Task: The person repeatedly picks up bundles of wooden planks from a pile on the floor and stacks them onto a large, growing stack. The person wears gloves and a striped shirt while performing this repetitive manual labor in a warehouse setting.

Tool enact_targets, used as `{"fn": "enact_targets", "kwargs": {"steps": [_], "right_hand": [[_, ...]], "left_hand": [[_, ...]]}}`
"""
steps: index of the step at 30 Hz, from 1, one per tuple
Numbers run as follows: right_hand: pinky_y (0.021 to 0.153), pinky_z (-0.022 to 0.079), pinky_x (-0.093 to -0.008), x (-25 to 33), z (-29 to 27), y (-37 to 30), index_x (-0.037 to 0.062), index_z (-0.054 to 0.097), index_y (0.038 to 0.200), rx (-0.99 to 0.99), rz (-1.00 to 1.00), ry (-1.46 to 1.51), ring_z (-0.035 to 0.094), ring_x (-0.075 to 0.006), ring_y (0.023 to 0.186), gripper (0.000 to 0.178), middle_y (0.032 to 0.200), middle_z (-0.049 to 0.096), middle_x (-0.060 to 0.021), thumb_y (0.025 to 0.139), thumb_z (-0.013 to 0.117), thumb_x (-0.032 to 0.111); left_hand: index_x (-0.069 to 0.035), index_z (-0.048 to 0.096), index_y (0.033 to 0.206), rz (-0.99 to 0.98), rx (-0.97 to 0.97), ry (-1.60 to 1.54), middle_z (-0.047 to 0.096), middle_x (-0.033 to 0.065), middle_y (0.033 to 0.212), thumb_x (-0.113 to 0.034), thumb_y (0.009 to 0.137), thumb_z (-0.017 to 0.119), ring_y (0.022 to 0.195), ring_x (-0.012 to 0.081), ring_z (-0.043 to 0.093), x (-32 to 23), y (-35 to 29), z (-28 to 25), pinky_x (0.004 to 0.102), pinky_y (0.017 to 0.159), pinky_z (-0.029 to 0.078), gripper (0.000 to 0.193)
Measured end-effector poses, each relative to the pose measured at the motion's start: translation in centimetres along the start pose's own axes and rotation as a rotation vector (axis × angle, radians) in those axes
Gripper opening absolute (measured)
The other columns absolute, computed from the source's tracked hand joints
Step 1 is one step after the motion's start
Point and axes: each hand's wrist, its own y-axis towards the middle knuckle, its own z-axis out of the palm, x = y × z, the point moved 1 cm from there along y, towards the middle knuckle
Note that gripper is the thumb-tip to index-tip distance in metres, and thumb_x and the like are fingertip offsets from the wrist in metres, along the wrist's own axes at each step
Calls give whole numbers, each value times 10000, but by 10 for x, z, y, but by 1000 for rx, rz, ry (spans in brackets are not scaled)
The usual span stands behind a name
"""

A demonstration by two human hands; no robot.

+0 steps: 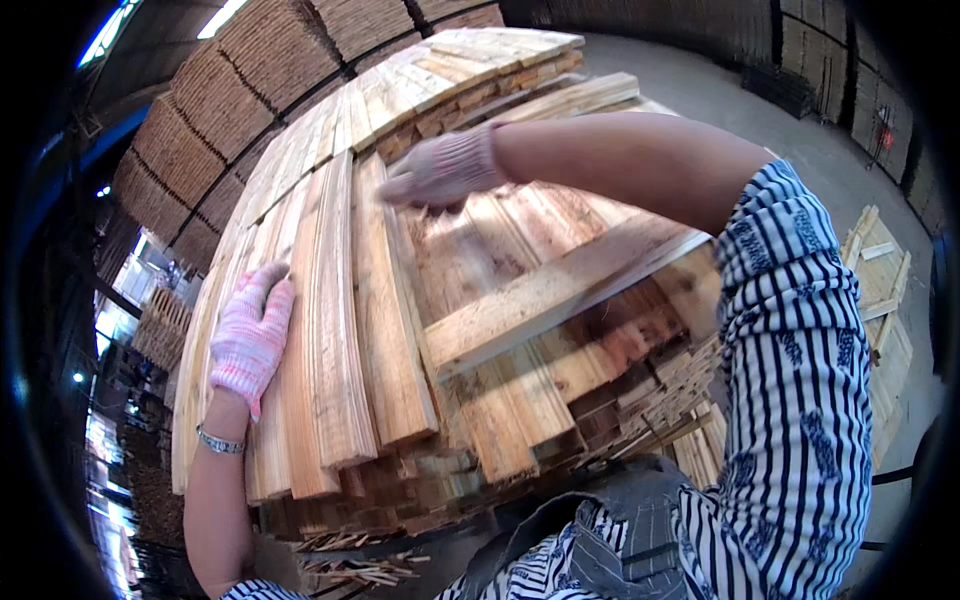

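My left hand (255, 335), in a pink and white knitted glove, lies flat on the pale wooden boards (320, 320) at the left of the stack, fingers stretched out. My right hand (440, 175), in a similar glove, reaches across to the far middle, over the upper end of a thick board (385, 330). Motion smears its fingers, so whether they grip or touch that board cannot be made out. Just right of it, a loose plank (560, 290) lies slantwise across the lower boards.
A higher layer of boards (400, 90) covers the stack's far part. Tall stacks of timber (250, 50) stand behind on the left. Wood scraps (365, 570) lie below the near edge. A wooden pallet (880, 290) rests on the concrete floor (680, 85) at right.
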Motion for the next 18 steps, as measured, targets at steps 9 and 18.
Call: {"fn": "enact_targets", "kwargs": {"steps": [9, 18], "right_hand": [[921, 507, -431, -99, -99, 41, 141, 673, 1192, -174, 305, -1058, 593, -296, 1162, 498, 1237, 635, -130, 710, 758, 234], [908, 505, -415, -162, -182, 51, 93, 626, 1238, 129, 347, -1091, 616, -302, 1087, 562, 1192, 650, -127, 706, 773, 198]], "left_hand": [[13, 589, 1191, 90, -41, 5, 595, 191, 1111, -202, 924, 544, 1076, 336, 567, -15, 7, 0, 396, 984, 432, 346], [18, 595, 1184, 170, -57, -159, 576, 145, 1102, -122, 930, 547, 1028, 267, 571, -42, 34, 12, 348, 949, 453, 293]]}}
